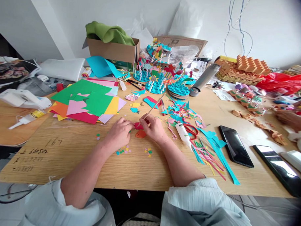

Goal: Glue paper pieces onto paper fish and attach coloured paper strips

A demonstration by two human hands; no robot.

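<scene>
My right hand [152,127] is closed around a thin wooden stick [155,106], which slants up and away from the table. Under its fingers lies a small red paper piece [138,126], apparently a fish cut-out. My left hand [122,131] has its fingers curled together, with the fingertips at the left edge of that red piece. Just below, an orange paper fish [140,134] with drawn lines lies near my right hand. Tiny coloured paper dots [124,150] and small bits [148,151] are scattered nearer to me. Beyond my hands lie yellow [134,105] and blue [134,110] paper fish.
Coloured paper sheets [91,99] are stacked at left. On the right lie a white glue bottle [183,134], red scissors [191,130], paper scraps [210,158] and phones [235,145]. Blue decorated discs [178,89] and a flask [206,78] stand behind. Another person's hand [292,120] is at far right.
</scene>
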